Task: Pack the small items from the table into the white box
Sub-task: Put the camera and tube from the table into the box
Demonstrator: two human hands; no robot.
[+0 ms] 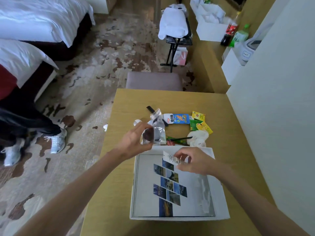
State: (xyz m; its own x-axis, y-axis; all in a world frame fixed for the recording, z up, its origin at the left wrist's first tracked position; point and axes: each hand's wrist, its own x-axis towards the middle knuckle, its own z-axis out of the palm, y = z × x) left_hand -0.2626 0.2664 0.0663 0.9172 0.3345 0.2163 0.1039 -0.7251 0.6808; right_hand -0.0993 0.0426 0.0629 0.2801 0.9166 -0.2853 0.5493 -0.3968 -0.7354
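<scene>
Right hand (194, 163), sachet (172, 158) above white box (217, 193) rim

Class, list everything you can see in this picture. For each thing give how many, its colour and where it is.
table: one, light wood, centre
white box: one, open, near end of table
printed sheet: one, white with blue photos, inside the box
snack packet: one, blue and white, behind the box
sachets: about three, yellow and green, right of the snack packet
crumpled item: one, white, just behind the box
comb: one, black, far end of the pile
chair: one, greyish mauve, beyond the table
beds: two, white, far left
bottles: two, one red-labelled, one green, far right
left hand: holds a clear packet, dark contents, above the table
right hand: pinches a labelled packet, white, over the box
</scene>
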